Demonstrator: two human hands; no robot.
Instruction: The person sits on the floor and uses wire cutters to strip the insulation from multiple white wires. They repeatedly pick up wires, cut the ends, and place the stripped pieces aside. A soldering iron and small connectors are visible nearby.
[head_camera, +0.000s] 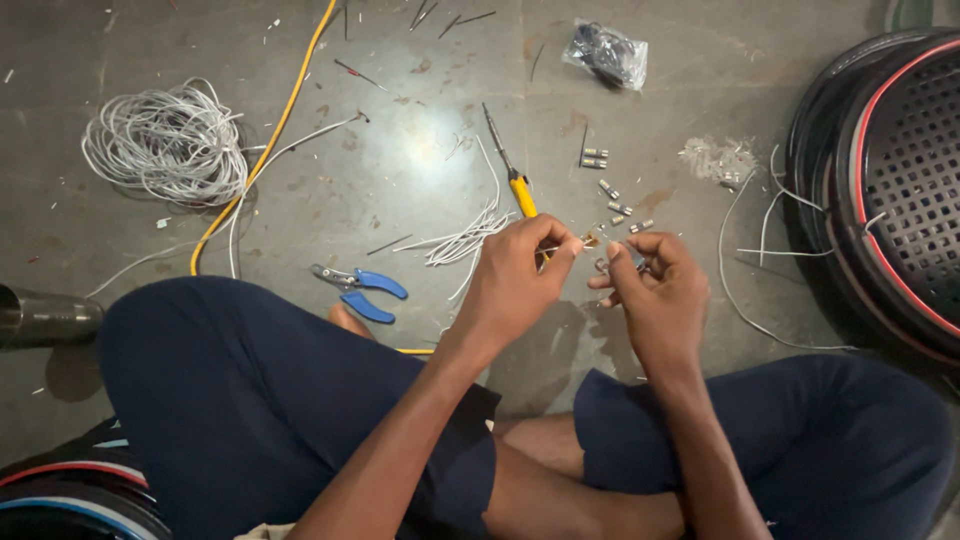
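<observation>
Likely workshop floor: wire coil (165, 143), pliers (358, 291), connectors (610, 200)

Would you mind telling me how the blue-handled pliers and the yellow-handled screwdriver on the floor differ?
The blue-handled pliers have two curved blue handles and short metal jaws; the yellow-handled screwdriver has one yellow handle and a long thin shaft. The pliers lie in full view beside the person's knee, while the screwdriver's handle end disappears behind the left hand. Neither hand holds either tool; both rest on the grey floor.
</observation>
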